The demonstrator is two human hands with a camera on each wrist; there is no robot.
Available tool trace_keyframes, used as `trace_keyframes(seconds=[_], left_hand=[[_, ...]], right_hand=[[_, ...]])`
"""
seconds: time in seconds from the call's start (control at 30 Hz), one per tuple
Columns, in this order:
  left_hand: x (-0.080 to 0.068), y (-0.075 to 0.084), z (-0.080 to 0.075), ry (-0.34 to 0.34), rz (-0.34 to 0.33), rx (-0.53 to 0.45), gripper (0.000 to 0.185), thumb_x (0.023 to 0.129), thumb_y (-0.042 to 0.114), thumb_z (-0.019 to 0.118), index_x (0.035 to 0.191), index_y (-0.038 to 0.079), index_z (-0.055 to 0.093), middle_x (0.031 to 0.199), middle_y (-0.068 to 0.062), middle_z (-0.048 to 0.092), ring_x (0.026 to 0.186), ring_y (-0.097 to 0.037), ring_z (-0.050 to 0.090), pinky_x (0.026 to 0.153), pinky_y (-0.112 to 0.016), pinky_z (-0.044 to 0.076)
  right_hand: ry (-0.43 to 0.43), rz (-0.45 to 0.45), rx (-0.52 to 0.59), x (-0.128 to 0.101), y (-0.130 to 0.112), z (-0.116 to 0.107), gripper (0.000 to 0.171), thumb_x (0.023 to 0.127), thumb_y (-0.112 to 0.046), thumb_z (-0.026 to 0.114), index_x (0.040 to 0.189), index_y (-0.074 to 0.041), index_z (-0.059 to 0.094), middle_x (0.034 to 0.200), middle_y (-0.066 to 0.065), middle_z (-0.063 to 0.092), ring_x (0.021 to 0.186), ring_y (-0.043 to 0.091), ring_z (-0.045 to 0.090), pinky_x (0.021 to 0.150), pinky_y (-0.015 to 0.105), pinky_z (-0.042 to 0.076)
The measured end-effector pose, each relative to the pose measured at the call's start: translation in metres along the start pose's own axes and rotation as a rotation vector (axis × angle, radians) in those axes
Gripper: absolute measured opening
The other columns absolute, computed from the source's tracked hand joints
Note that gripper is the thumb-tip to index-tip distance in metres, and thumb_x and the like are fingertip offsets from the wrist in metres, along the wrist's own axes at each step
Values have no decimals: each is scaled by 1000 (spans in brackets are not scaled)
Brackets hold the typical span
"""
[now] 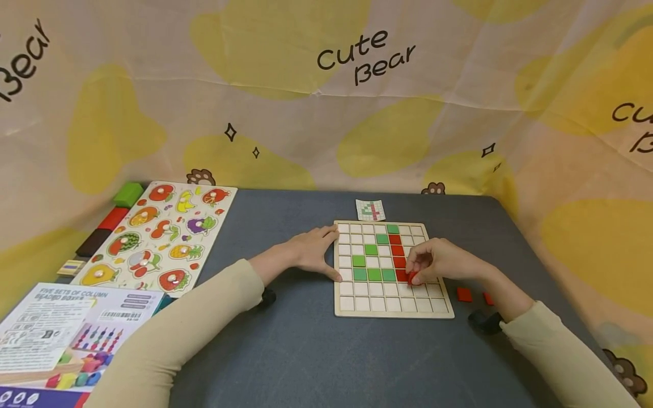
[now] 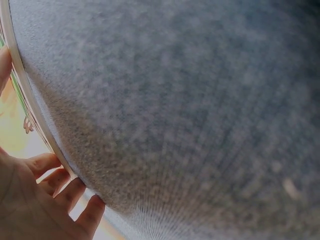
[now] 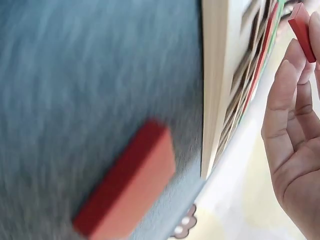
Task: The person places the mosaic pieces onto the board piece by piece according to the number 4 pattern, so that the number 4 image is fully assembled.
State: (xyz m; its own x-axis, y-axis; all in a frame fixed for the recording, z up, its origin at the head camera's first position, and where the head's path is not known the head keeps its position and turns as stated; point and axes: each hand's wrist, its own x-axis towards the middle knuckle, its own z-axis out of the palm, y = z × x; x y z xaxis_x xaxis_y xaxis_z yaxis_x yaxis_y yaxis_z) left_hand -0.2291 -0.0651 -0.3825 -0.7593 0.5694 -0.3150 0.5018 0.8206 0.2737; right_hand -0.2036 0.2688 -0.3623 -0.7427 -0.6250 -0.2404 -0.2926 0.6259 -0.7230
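Right hand [image 1: 439, 262] pinches a red tile [image 1: 412, 277] at the fingertips, just over the grid board [image 1: 393, 303], approx. at the foot of the red column. Left hand [image 1: 311, 252] lies flat, fingers spread, against the board's left edge. Risk — the tile tips on a cell rim & jams crooked. If the left hand slackens, the board may skid on the worktop [image 1: 306, 351] — knocking the green tiles [image 1: 374, 274] out.

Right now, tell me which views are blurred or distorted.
Head view: sharp, evenly lit, mild wide-angle bend; grid board clear. Left wrist view: grey table cloth soft, bulged by the lens. Right wrist view: loose red tile and board edge smeared.
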Motion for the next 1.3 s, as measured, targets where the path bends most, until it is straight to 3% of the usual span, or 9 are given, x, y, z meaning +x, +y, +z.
trace_keyframes(seconds=[0.2, 0.37, 0.67, 1.3], left_hand=[[-1, 1, 0, -1, -5, -2, 113, 77, 72, 68, 160, 17, 15, 170, -4, 7, 156, -31, 17, 121, -55, 28], [-1, 0, 0, 2, -13, 0, 113, 77, 73, 67, 161, 18, 15, 170, -2, 7, 156, -31, 17, 121, -55, 29], [-1, 0, -1, 1, -6, -6, 113, 77, 73, 67, 161, 18, 15, 170, -3, 6, 156, -31, 17, 121, -56, 28], [0, -1, 1, 2, 4, -6, 113, 77, 73, 67, 161, 17, 15, 170, -4, 6, 156, -31, 16, 122, -56, 27]], right_hand=[[-18, 13, 6, 5, -6, 11, 15, 78, -15, 83, 89, -16, 72, 79, 1, 70, 70, 12, 64, 63, 24, 54], [-22, 12, 3, 6, -9, 15, 9, 80, -6, 79, 86, -9, 74, 81, 3, 74, 69, 13, 67, 64, 25, 56], [0, -2, -70, 6, -13, 18, 9, 78, -8, 82, 74, -14, 75, 75, 0, 75, 62, 10, 65, 59, 24, 54], [0, -67, -173, 5, -10, 15, 10, 76, -16, 85, 73, -19, 75, 74, -7, 72, 63, 1, 59, 61, 20, 52]])
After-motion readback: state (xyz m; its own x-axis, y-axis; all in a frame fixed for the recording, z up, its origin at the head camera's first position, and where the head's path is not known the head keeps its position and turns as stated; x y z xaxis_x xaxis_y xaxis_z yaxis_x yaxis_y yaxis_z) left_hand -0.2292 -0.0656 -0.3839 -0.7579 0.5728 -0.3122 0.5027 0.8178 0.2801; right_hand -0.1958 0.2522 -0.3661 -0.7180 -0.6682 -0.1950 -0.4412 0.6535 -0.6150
